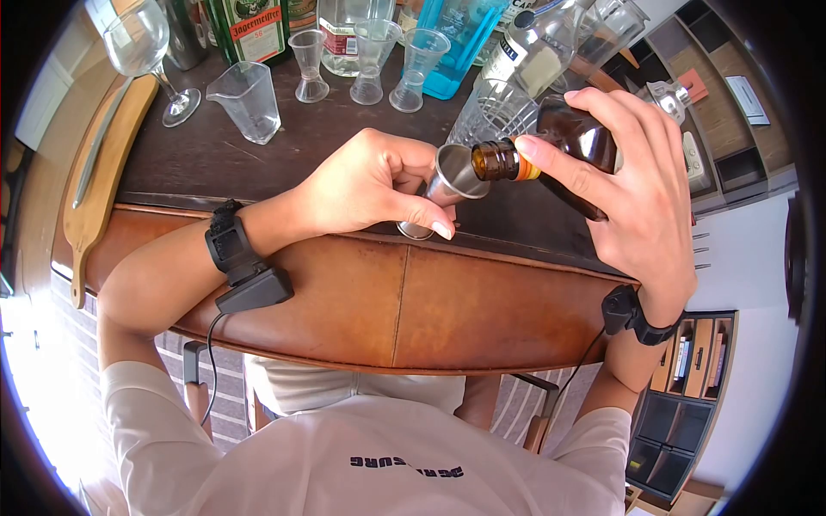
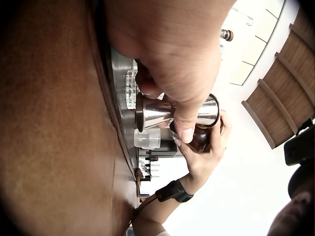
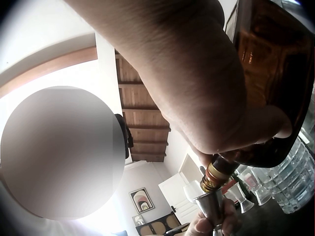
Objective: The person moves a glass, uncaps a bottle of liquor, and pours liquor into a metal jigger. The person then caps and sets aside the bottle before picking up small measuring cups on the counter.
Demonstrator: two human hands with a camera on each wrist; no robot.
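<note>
A steel double-ended jigger (image 1: 453,182) is pinched at its waist by my left hand (image 1: 366,182), just above the dark table's front edge. My right hand (image 1: 644,176) grips a brown glass bottle (image 1: 575,136) round its body, with the index finger along its neck. The bottle is tipped to the left, its uncapped mouth right at the jigger's upper rim. In the left wrist view, my thumb (image 2: 186,125) lies across the jigger's middle. From the right wrist, the bottle neck (image 3: 216,172) points down into the jigger (image 3: 210,206); the liquid inside is hidden.
Behind the hands stand a patterned mixing glass (image 1: 482,116), several clear plastic measuring cups (image 1: 370,64) and a small pitcher (image 1: 249,103). Farther back are a green bottle (image 1: 249,30) and a blue bottle (image 1: 447,52). At left are a wine glass (image 1: 138,39) and a wooden board (image 1: 99,181).
</note>
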